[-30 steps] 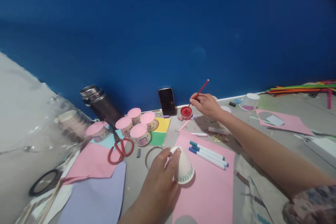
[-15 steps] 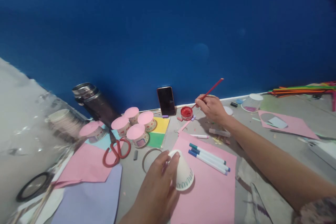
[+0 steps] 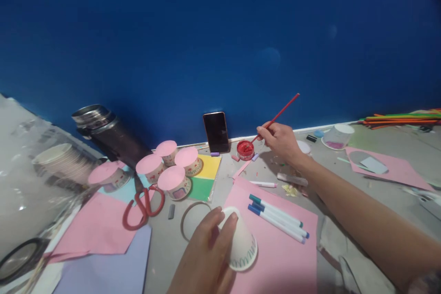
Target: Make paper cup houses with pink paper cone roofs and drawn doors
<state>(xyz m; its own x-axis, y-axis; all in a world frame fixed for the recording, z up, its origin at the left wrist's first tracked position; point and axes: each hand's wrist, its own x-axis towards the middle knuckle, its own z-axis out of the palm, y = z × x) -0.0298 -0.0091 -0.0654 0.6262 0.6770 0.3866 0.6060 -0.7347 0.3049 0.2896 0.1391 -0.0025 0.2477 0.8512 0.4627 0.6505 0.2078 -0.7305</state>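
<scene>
My left hand [image 3: 210, 250] is wrapped round a white paper cup [image 3: 244, 248] with green looped marks near its rim, tilted over a pink sheet [image 3: 275, 266]. Between the fingers of my right hand [image 3: 280, 140] is a thin red brush [image 3: 284, 108]. Its lower end reaches the small jar of red paint [image 3: 245, 150]. Several capped markers [image 3: 279, 220] lie on the pink sheet, right of the cup.
Pink-topped cups [image 3: 172, 179], red-handled scissors [image 3: 144, 206] and a dark flask [image 3: 113, 135] stand or lie at left. A phone [image 3: 216, 132] leans on the blue wall. Another cup [image 3: 339, 135] and colourful sticks [image 3: 396, 120] are at right.
The view has shifted slightly, so things at left and near the front appear further left or lower. My hands keep their holds; the brush still meets the paint jar.
</scene>
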